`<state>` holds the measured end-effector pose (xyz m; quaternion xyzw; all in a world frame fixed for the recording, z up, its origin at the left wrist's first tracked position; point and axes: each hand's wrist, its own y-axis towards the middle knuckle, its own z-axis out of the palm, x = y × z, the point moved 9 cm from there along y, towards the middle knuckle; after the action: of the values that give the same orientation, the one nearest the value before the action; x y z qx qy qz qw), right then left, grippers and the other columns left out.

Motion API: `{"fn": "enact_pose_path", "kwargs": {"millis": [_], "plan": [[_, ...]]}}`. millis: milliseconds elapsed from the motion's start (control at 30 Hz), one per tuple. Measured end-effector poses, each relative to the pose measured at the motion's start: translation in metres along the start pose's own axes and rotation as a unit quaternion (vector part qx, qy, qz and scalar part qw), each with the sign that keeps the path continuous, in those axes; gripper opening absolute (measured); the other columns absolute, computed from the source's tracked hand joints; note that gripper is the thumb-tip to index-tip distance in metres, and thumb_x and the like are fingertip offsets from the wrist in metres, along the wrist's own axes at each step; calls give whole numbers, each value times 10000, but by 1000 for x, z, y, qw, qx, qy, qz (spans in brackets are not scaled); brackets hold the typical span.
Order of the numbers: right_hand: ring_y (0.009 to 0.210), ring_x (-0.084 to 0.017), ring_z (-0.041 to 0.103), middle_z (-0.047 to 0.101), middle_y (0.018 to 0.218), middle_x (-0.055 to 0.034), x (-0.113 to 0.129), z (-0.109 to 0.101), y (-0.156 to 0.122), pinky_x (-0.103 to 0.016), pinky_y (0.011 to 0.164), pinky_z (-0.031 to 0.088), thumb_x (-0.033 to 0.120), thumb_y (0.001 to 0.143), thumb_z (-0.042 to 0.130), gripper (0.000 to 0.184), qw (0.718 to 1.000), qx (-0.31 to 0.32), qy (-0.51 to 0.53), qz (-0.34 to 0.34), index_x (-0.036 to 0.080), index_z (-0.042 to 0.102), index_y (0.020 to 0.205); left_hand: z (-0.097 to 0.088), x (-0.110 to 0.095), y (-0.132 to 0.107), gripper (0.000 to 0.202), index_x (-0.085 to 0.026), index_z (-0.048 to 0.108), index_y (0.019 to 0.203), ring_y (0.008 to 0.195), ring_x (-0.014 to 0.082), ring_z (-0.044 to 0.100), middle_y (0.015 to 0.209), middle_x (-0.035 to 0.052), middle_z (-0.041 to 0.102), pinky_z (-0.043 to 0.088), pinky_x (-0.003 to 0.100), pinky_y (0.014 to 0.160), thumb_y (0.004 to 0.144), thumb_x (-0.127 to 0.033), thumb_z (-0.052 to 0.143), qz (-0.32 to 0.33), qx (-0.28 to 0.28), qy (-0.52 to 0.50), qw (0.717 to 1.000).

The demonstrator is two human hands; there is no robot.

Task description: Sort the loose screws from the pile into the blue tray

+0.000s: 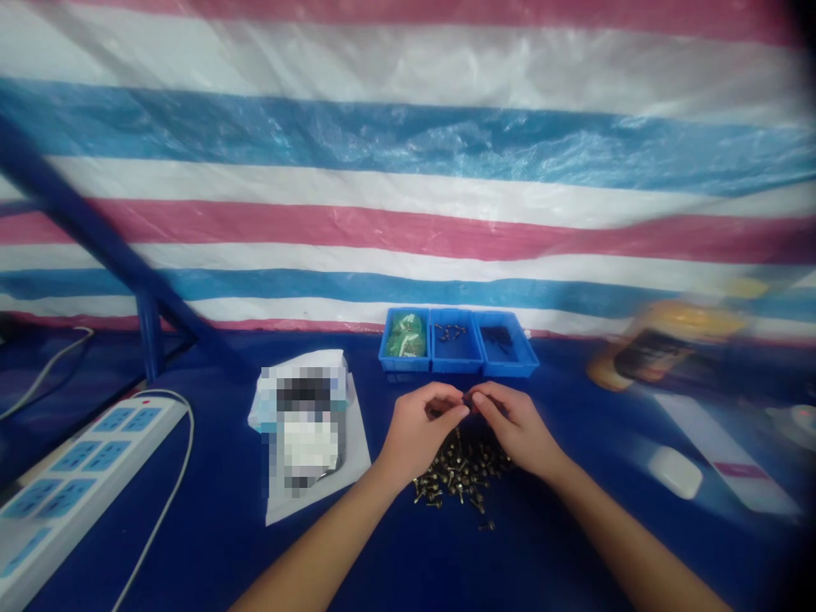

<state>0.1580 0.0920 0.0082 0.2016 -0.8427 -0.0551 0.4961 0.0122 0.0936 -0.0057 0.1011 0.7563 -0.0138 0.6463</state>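
Note:
My left hand and my right hand meet fingertip to fingertip above a heap of small brass-coloured screws on the blue table. Both hands are pinched shut around a tiny dark part between them, too small to name. Just behind the hands stand three small blue bins: the left bin holds green pieces, the middle bin a few small screws, the right bin dark bits.
A white bag lies left of the hands on paper. A white power strip with its cable runs along the left edge. At right lie a blurred yellow container, a white mouse-like object and a white sheet. A striped tarp hangs behind.

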Motion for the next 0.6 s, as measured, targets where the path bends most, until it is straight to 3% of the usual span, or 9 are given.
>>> {"fn": "enact_pose_path", "kwargs": {"millis": [233, 600], "plan": [[674, -138, 537, 590, 743, 4, 10, 14, -3, -263, 653, 404, 320, 1012, 435, 275, 997, 69, -31, -32, 200, 579, 810, 2, -14, -3, 108, -213, 718, 894, 776, 145, 648, 905, 20, 710, 495, 240, 673, 874, -274, 632, 55, 5, 53, 997], [695, -141, 563, 642, 795, 2, 9, 9, -3, -258, 660, 422, 322, 996, 466, 224, 999, 43, -2, -6, 212, 645, 917, 2, -9, -2, 113, -214, 685, 890, 738, 140, 652, 849, 9, 685, 526, 249, 691, 902, -252, 579, 58, 12, 89, 994]]}}
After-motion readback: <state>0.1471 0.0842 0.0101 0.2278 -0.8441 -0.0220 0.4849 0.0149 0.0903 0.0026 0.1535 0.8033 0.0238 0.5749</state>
